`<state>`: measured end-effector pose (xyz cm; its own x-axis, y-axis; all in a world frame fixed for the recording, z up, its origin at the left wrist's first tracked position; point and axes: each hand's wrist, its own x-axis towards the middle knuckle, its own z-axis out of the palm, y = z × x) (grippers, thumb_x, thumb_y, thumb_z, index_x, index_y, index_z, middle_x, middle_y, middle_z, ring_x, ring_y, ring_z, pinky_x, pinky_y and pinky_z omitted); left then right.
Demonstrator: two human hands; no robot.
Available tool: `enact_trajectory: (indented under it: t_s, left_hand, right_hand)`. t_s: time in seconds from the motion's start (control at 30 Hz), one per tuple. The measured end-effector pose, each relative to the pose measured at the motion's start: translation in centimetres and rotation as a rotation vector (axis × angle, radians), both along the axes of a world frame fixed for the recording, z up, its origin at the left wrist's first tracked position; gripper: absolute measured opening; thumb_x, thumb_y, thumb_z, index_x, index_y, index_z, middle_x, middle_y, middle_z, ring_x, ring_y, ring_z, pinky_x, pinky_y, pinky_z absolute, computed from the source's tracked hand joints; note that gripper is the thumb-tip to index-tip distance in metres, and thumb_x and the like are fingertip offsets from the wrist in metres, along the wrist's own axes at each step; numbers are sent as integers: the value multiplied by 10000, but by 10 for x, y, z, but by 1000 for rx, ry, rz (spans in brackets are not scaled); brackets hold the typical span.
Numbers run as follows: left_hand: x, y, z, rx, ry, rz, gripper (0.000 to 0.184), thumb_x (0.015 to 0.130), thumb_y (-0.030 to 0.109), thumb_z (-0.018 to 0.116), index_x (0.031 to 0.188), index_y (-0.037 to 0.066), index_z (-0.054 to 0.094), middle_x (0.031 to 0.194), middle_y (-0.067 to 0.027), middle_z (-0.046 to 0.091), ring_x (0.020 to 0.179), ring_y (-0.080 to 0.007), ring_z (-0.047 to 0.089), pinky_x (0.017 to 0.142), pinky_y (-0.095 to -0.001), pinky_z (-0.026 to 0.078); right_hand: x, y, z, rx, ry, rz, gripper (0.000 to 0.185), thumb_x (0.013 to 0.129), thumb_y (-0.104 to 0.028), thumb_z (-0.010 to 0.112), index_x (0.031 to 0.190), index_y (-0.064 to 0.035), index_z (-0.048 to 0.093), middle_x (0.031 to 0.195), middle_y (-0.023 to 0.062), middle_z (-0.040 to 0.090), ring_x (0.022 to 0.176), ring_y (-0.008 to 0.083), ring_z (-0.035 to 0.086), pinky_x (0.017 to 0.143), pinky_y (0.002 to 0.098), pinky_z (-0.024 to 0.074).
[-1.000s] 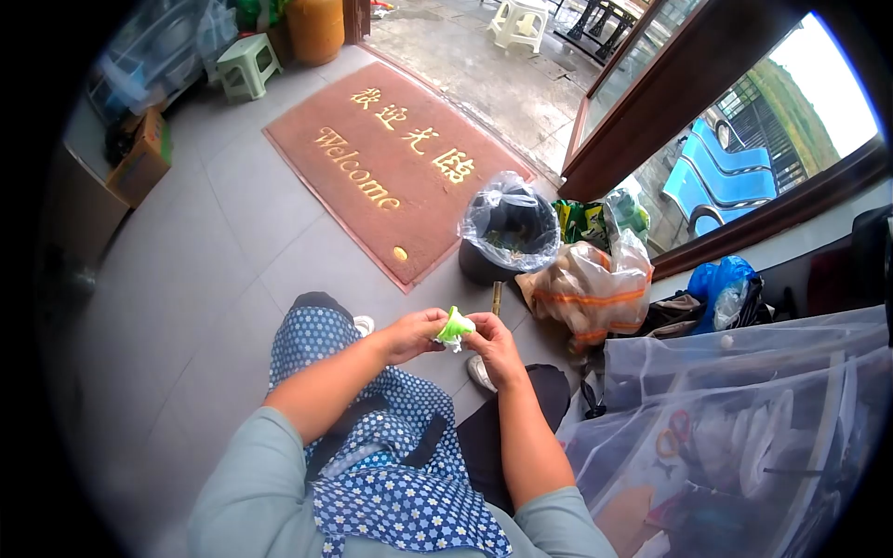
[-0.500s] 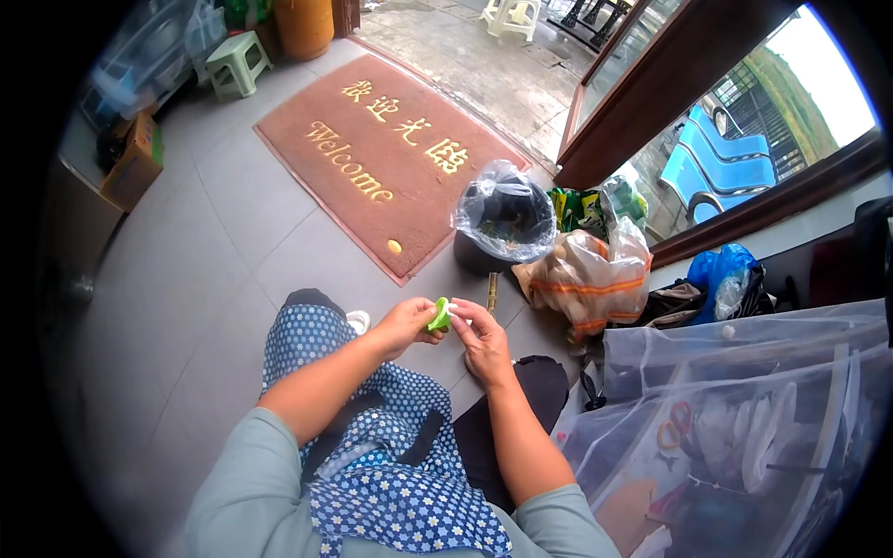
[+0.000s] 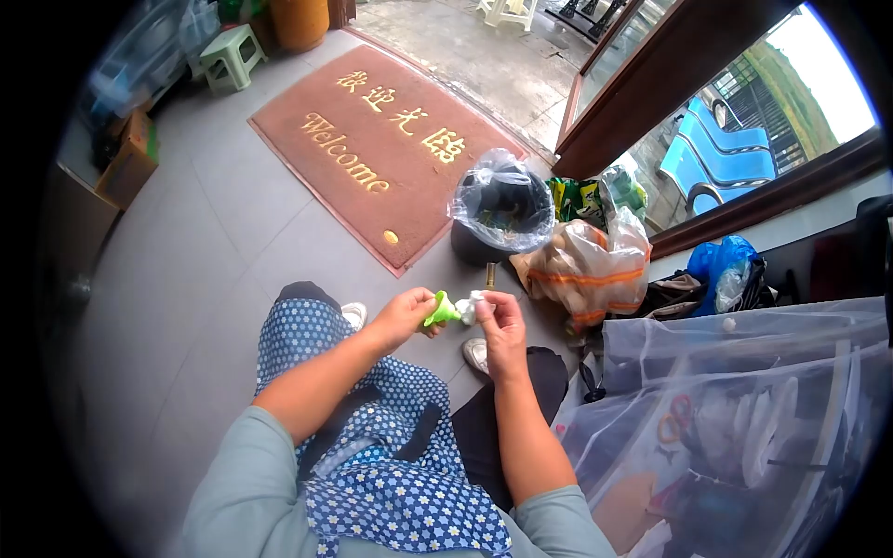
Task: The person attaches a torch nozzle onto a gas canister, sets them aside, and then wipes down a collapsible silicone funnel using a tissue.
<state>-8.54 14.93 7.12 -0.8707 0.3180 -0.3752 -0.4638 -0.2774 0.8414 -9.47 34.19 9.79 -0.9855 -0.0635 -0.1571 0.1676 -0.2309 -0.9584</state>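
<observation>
Near the middle of the head view, my left hand point(image 3: 407, 316) is closed on a small bright green funnel-shaped piece point(image 3: 443, 309), with its narrow end toward the right. My right hand point(image 3: 503, 323) pinches a crumpled white piece, like tissue or thin film point(image 3: 469, 308), at the green piece's narrow end. The two pieces touch or nearly touch. Below my hands, a blue flowered apron point(image 3: 400, 484) covers my lap. Beyond my right hand stands a black bin point(image 3: 479, 244) with a clear plastic liner.
A red welcome mat point(image 3: 307, 149) lies ahead by the open doorway. Right of the bin sit a tan bag with orange stripes point(image 3: 586, 270) and a blue bag point(image 3: 726, 265). White mesh point(image 3: 707, 372) covers things at the lower right. A stool point(image 3: 233, 58) stands upper left.
My right hand has moved a little right and now shows more of the white piece. The green piece is turned, with its narrow end to the right. The whole view has shifted slightly.
</observation>
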Motion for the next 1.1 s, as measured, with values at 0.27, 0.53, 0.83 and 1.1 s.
enact_trajectory:
  t_s: [0.27,0.53,0.83,1.1]
  left_hand:
    - [-3,8,-14,-169,219,117,211,1022,214,528,1110,25,566,899,-46,638,785,-139,613,747,-267,505]
    - [10,1,37,-494,522,15,148,970,108,603,1073,2,605,1002,-23,615,934,-106,569,815,-254,461]
    - [23,4,83,43,337,193,124,953,46,623,1066,-3,610,1048,-51,631,976,-111,599,920,-269,477]
    - [34,7,81,-75,258,200,131,949,81,643,1048,-3,622,983,-31,653,928,-81,600,862,-238,487]
  right_hand:
    - [2,-11,-7,249,77,123,130,884,-37,692,1007,-22,652,971,42,628,834,109,610,711,250,505]
    - [6,-13,28,433,352,116,127,932,-76,649,1032,-1,671,991,43,603,824,126,604,704,234,498]
    - [15,-1,56,-173,-102,2,198,979,-110,603,1148,-36,533,966,31,581,735,101,568,680,223,492]
    - [22,-15,88,674,730,234,144,823,22,726,923,-32,636,979,82,590,825,169,595,688,314,493]
